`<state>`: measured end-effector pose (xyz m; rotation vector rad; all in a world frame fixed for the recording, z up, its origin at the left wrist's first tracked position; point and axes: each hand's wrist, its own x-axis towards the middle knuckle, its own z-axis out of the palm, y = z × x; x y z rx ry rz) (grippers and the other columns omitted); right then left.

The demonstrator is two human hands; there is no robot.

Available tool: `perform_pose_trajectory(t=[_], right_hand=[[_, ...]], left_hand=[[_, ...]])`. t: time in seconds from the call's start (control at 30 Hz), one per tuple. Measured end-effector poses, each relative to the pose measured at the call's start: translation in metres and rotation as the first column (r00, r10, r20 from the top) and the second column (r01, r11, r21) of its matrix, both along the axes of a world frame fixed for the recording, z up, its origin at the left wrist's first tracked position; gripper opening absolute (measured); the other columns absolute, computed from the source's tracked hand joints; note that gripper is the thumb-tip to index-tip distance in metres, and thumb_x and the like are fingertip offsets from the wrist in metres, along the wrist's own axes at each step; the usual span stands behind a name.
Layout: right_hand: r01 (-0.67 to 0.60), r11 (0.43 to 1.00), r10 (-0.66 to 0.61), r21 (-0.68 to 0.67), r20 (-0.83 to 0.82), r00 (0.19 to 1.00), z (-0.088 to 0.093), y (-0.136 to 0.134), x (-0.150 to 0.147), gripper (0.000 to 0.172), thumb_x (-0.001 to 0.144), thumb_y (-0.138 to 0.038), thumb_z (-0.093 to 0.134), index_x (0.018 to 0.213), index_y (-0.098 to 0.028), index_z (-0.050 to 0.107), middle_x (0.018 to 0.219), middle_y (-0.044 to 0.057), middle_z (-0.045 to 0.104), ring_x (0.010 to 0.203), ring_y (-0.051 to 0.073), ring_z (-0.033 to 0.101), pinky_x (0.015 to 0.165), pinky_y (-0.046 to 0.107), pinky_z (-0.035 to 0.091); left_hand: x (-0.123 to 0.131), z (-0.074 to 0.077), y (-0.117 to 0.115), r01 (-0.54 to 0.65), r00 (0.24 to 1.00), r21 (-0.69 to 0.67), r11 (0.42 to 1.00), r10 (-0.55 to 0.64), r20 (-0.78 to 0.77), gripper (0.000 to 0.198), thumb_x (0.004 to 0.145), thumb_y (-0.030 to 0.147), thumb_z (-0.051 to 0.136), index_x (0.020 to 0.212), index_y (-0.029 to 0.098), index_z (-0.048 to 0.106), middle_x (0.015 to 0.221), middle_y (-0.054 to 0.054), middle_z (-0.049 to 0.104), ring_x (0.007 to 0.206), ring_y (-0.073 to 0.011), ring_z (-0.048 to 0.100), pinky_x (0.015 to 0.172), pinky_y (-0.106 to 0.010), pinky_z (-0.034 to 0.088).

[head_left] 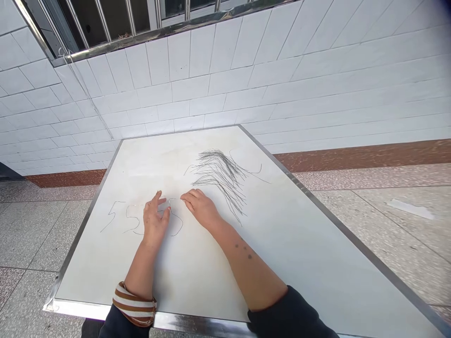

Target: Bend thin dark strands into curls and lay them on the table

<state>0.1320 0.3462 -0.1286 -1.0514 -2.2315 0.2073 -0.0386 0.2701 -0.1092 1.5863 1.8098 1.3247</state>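
My right hand point(201, 206) is closed in a pinch at the upper end of a thin dark wire point(182, 224), which bends into a 5-like curve on the white tabletop point(211, 281). My left hand point(155, 219) rests just left of that curve, thumb and fingers apart, partly covering the shapes there. Further left lie a zigzag wire point(111, 217) and another wire bent like a 5 point(132, 218). Beyond my right hand a loose pile of dark wires point(225, 176) fans across the table, some strands sticking out to the right.
A metal edge point(197, 323) runs along the table's near side. Behind stands a white tiled wall point(211, 89) with a barred window point(141, 19) and a hanging cord point(86, 89). A whitish strip point(410, 208) lies on the floor at right.
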Motion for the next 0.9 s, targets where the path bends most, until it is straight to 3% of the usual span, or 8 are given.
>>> perform_pose_trajectory(t=[0.2,0.3,0.47,0.73,0.9], right_hand=[[-0.079,0.986,0.089,0.149,-0.065,0.994,0.012,-0.006,0.001,0.019,0.091,-0.008,0.053,0.094,-0.022,0.066,0.082,0.003,0.064,0.076,0.017,0.048,0.060,0.026,0.043],[-0.100,0.978,0.113,0.185,-0.058,0.992,0.015,-0.008,-0.002,0.016,0.090,-0.010,0.056,0.091,-0.022,0.067,0.079,0.003,0.065,0.077,0.018,0.047,0.064,0.027,0.044],[-0.144,0.969,0.161,0.199,-0.075,0.984,0.012,-0.013,-0.008,0.020,0.091,-0.008,0.055,0.092,-0.024,0.068,0.077,0.002,0.065,0.076,0.017,0.046,0.063,0.026,0.044],[-0.140,0.979,0.151,0.147,-0.063,0.987,0.006,-0.015,-0.012,0.029,0.088,-0.002,0.051,0.092,-0.025,0.068,0.078,0.001,0.064,0.075,0.016,0.044,0.059,0.024,0.042],[-0.141,0.977,0.153,0.160,-0.067,0.986,0.009,-0.014,-0.010,0.026,0.086,0.000,0.052,0.085,-0.022,0.066,0.078,0.001,0.064,0.076,0.017,0.044,0.061,0.024,0.043]], left_hand=[[0.003,0.006,0.000,0.094,0.915,-0.050,0.994,-0.066,0.397,0.055,0.084,0.025,0.062,0.138,0.023,0.047,0.102,-0.008,0.071,0.079,-0.0168,0.065,0.077,-0.034,0.049],[0.006,0.007,0.000,0.117,0.864,-0.043,0.992,-0.080,0.497,0.056,0.085,0.024,0.059,0.139,0.022,0.043,0.103,-0.008,0.070,0.071,-0.0151,0.067,0.074,-0.033,0.052],[0.009,0.011,-0.004,0.219,0.838,-0.040,0.975,-0.167,0.520,0.054,0.089,0.025,0.053,0.142,0.024,0.040,0.105,-0.008,0.068,0.063,-0.0128,0.067,0.066,-0.030,0.053],[0.008,0.012,-0.006,0.267,0.846,-0.058,0.962,-0.205,0.492,0.054,0.091,0.020,0.046,0.144,0.028,0.037,0.093,-0.003,0.065,0.057,-0.0113,0.064,0.063,-0.030,0.051],[0.008,0.014,-0.006,0.352,0.783,-0.031,0.935,-0.276,0.558,0.056,0.091,0.026,0.051,0.144,0.026,0.035,0.091,-0.003,0.065,0.061,-0.0132,0.066,0.064,-0.030,0.051]])
